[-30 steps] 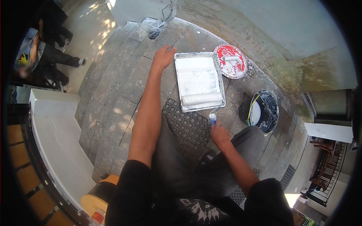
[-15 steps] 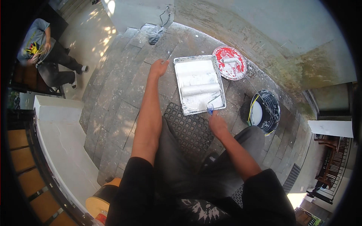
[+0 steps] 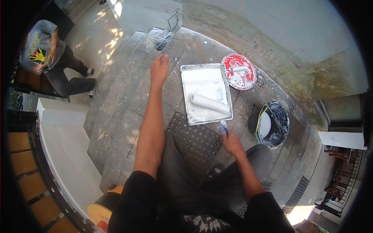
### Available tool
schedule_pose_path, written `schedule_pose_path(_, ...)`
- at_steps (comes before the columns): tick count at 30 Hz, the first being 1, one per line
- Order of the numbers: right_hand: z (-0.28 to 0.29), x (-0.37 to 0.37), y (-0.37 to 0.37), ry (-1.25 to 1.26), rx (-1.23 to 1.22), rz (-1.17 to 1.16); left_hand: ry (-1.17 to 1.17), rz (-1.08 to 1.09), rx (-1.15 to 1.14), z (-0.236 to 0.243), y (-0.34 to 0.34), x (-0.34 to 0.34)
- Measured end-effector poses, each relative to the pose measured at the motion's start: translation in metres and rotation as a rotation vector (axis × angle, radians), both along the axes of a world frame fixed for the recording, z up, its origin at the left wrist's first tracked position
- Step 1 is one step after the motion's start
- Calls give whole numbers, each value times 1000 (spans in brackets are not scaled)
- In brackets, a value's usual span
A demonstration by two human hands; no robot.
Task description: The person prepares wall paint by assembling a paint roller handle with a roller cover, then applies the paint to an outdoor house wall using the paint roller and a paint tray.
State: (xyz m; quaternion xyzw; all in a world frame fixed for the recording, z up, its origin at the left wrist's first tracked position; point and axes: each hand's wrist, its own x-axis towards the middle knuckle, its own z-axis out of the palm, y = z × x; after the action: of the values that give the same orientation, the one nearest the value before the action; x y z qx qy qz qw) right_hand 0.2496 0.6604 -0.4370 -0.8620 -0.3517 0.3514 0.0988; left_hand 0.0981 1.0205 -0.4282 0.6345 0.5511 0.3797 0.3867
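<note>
My right hand (image 3: 233, 144) is closed around the blue handle of a paint roller (image 3: 210, 104). The roller's long sleeve is coated in white paint and lies tilted across the lower half of a paint tray (image 3: 187, 110), its right end lower than its left. White paint covers much of the tray, with greyish patches showing in the middle. My left hand (image 3: 159, 69) is held out to the left of the tray, touching nothing; its fingers are curled in, and no object shows in them.
Right of the tray lies a red, paint-smeared round lid (image 3: 236, 82) with a small roller on it. A black bucket (image 3: 284, 116) with white paint stands nearer. A perforated rubber mat (image 3: 194, 136) lies before me. Another person (image 3: 58, 62) holding yellow gloves sits at far left. A wall (image 3: 272, 46) curves behind.
The roller has turned, its right end now lower, and has been drawn slightly toward me. My right hand has come nearer and to the right. My left hand has shifted slightly left and farther away.
</note>
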Motion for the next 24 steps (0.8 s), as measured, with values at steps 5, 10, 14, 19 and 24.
schedule_pose_path(5, 23, 17, 15, 615, 61, -428, -206, 131, -72, 40, -47, -25)
schedule_pose_path(10, 11, 8, 17, 917, 169, -626, -124, 108, -254, 59, -124, -18)
schedule_pose_path(14, -35, -3, 1, 923, 288, -600, -11, -10, -421, 63, -202, -21)
schedule_pose_path(19, -80, -16, -6, 803, 221, -737, 23, -90, -562, 63, -277, -45)
schedule_pose_path(24, -70, -6, -5, 756, 149, -717, 42, -88, -783, 73, -323, -58)
